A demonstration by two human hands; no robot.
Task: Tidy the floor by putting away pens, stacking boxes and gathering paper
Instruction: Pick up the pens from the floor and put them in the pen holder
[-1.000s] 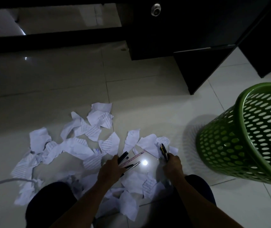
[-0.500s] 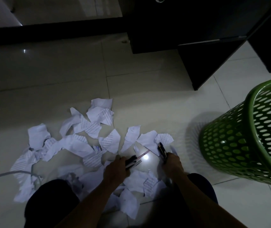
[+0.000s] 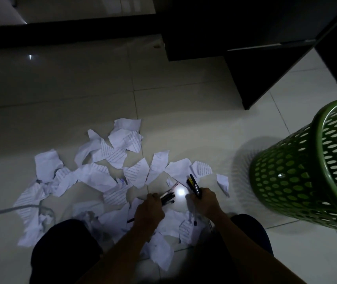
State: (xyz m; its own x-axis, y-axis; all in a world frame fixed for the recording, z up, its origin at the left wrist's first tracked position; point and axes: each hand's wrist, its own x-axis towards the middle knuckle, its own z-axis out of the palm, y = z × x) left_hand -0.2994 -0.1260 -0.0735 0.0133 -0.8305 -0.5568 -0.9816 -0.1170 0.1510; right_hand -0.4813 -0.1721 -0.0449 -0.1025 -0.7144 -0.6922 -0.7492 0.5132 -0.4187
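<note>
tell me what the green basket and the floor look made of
Green basket: most likely moulded plastic, slightly glossy; its wall is a regular grid of oval holes. Floor: glazed ceramic tile by the look, with grout lines and mirror-like reflections.

1. The left hand (image 3: pixel 150 210) grips a bunch of dark pens (image 3: pixel 168 197), ends pointing right.
2. The right hand (image 3: pixel 203 203) clutches more pens (image 3: pixel 193 184), pointing far.
3. Torn paper (image 3: pixel 93 175) litters the floor (image 3: pixel 81 89) around both.
4. A green basket (image 3: pixel 298 175) stands at the right.
</note>
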